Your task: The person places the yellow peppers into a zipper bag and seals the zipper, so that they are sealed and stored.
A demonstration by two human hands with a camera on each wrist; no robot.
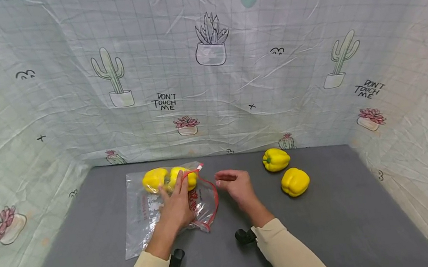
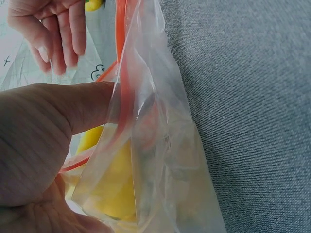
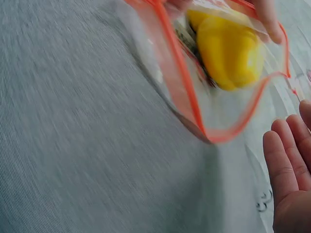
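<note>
The left hand [image 1: 176,207] lies over the mouth of a clear plastic bag [image 1: 133,232], its thumb and fingers spread wide, with the thumb stretched straight at the near rim and the fingers reaching forward over the far part. In the left wrist view the thumb tip shows through the clear film beside the red strip [image 1: 216,194] that edges the mouth, and in the right wrist view that mouth gapes in a loop toward the right hand [image 1: 238,188]. The right hand holds nothing; its fingers are loosely bent and held close together, just to the right of the bag's mouth and apart from it.

Inside the bag, just ahead of the left hand, are two yellow peppers: the left pepper [image 1: 155,180] lies ahead and to the left of its fingers, and the inner pepper [image 1: 192,181] lies partly under them, nearer the mouth. The body of the bag spreads flat to the left of the left hand.

Outside the bag, to the right of the right hand, are two more: the far pepper [image 1: 276,159], ahead and to the right with its green stem end showing, and the near pepper [image 1: 295,182], directly to the right. All rest on the grey table [image 1: 338,226], and ahead of both hands rises a cactus-print cloth [image 1: 235,111]
</note>
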